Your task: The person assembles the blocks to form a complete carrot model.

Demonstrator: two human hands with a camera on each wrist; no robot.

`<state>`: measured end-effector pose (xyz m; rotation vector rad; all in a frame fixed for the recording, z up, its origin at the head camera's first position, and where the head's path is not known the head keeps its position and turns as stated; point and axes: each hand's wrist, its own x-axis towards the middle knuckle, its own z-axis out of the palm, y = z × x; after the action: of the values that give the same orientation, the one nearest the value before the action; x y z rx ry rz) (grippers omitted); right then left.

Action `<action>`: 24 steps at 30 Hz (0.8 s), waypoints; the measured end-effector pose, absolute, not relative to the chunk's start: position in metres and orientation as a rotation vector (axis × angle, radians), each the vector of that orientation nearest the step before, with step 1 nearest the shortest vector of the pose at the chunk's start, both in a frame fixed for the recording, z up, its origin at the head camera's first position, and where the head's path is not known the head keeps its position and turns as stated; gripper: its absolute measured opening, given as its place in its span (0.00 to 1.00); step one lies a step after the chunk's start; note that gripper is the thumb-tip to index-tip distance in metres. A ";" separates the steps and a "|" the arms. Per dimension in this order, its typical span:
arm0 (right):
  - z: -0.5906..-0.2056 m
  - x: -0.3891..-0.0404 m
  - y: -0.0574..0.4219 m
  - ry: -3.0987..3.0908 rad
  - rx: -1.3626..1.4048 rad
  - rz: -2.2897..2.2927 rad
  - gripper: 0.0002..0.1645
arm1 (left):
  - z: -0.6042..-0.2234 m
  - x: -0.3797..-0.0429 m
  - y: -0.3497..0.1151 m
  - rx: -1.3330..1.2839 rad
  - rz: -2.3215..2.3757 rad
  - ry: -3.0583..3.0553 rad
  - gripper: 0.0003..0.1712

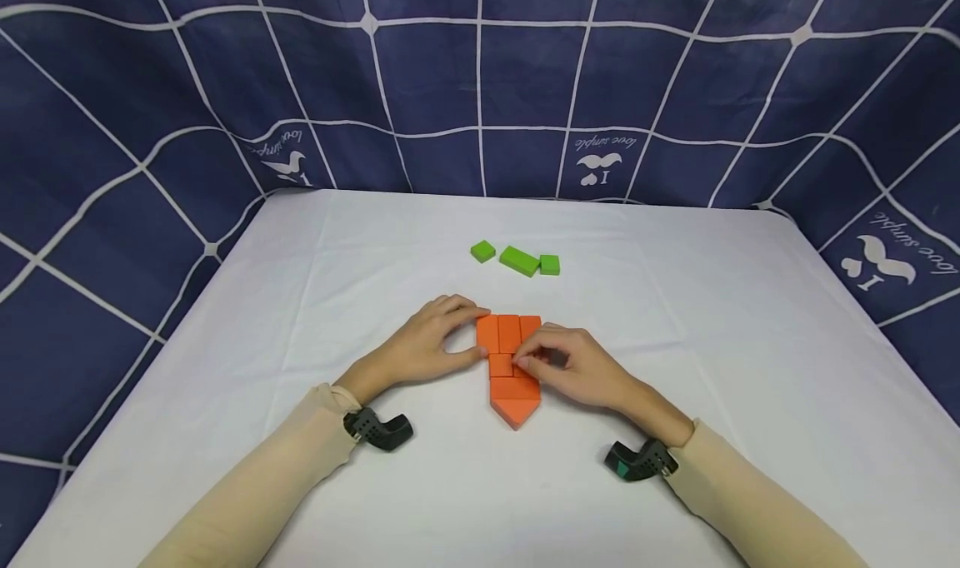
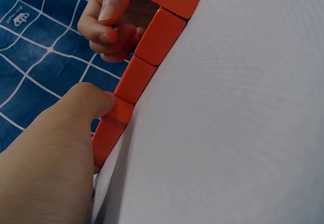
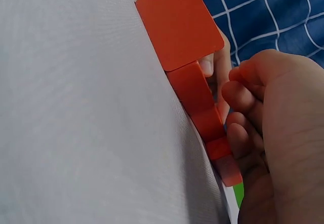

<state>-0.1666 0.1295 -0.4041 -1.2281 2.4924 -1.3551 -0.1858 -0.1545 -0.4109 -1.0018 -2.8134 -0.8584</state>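
Observation:
Orange blocks lie flat together on the white cloth in the head view: three upright rectangles at the far end, two smaller blocks below, a horizontal rectangle [image 1: 514, 388] and a triangular block [image 1: 515, 413] nearest me. My left hand [image 1: 429, 345] holds the far-left orange block [image 1: 487, 333] by its ends, index finger at the far corner and thumb at the near one. Over the middle row is my right hand [image 1: 576, 366], fingers bent and fingertips right at the small orange block [image 1: 501, 366]; it partly hides the block to the right. Nothing shows between its fingers in the right wrist view.
Beyond the orange group lie three green blocks: a small one [image 1: 483, 251], a longer one [image 1: 519, 261] and another small one [image 1: 550, 265]. White cloth [image 1: 360, 251] covers the table. Behind it hangs a dark blue curtain [image 1: 525, 77] with white lines.

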 end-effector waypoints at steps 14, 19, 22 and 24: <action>-0.396 -0.188 0.132 2.610 -1.175 -1.417 0.08 | -0.409 -0.186 -0.155 -0.999 -0.871 -2.791 0.34; -0.394 -0.202 0.133 2.788 -1.079 -1.414 0.11 | -0.409 -0.187 -0.155 -0.996 -0.865 -2.797 0.34; -0.394 -0.213 0.132 2.880 -1.000 -1.422 0.12 | -0.410 -0.186 -0.155 -0.995 -0.861 -2.805 0.34; -0.394 -0.220 0.131 2.922 -0.938 -1.421 0.13 | -0.411 -0.186 -0.154 -0.996 -0.858 -2.808 0.34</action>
<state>-0.2203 0.1308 -0.3942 -0.9379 2.9220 -1.4215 -0.1861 -0.1542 -0.4111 -0.9957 -2.8081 -0.8581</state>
